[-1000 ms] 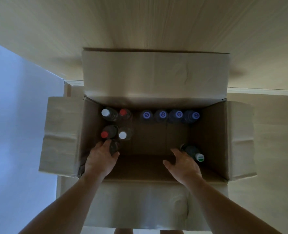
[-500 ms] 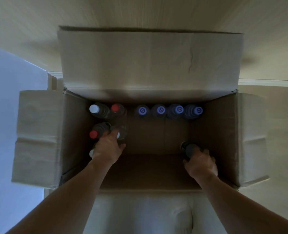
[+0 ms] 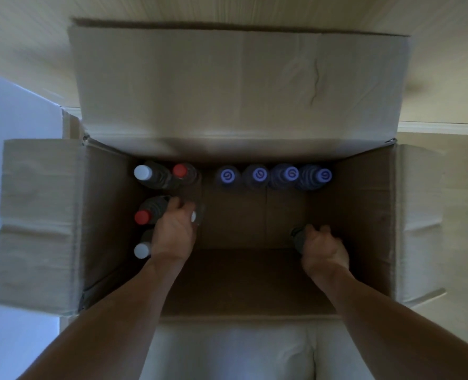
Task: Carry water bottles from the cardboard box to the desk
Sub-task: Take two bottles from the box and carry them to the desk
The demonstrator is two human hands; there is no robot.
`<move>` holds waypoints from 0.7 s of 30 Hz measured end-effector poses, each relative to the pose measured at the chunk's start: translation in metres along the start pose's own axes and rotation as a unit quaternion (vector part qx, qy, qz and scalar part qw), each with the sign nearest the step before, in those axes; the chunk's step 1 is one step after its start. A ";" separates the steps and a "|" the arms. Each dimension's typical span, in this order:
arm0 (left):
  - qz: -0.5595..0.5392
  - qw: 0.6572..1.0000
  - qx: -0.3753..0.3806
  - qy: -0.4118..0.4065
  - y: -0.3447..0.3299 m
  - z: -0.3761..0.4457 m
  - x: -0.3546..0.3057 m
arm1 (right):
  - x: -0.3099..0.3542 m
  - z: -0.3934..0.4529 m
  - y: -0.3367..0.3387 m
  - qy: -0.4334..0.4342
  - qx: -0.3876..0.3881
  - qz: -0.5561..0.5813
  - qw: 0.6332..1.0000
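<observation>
1. We are reaching both arms down into the open cardboard box, whose flaps are folded outward so the whole floor of it is reachable from above.

2. Our left hand is curling over a white-capped bottle in the left cluster. Only a sliver of cap is showing past the fingers, so we are judging this a grip on the neck; the hand is coming from above because the neighbours leave no room at the sides.

3. Our right hand is closing its fingers round the top of a lone dark bottle standing near the right wall, well apart from the rest. Its cap is hidden under the hand.

4. The remaining bottles are standing upright, which is why only caps are showing: a white cap and a red cap at the back left, another red cap just left of our left hand, and another white cap nearest us.

5. Four purple-capped bottles are lining the back wall, touching side by side.

6. The desk is not in view, so we cannot say where the bottles are going. We are judging that the next move is a straight lift, one bottle per hand, keeping each clear of its neighbours.
</observation>
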State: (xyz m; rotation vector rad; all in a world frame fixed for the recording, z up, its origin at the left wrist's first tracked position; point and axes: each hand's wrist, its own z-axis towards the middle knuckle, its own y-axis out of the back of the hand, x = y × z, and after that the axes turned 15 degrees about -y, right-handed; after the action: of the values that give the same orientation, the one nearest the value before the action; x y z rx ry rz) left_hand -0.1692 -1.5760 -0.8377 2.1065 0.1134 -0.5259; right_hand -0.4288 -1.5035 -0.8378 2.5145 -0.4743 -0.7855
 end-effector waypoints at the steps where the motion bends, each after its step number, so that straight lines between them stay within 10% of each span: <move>1: -0.005 1.000 0.002 -0.008 0.000 0.000 -0.005 | 0.003 -0.001 0.002 0.006 -0.006 0.014 1.000; 21: -0.121 0.987 0.071 -0.071 -0.052 0.015 -0.002 | 0.042 0.033 -0.017 0.161 -0.043 0.229 0.959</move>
State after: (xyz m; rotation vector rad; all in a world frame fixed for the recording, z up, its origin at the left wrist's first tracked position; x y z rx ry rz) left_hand -0.1904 -1.5589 -0.8842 2.1994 0.2591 -0.8501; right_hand -0.4124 -1.5187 -0.8894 2.2586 -0.8407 -0.2101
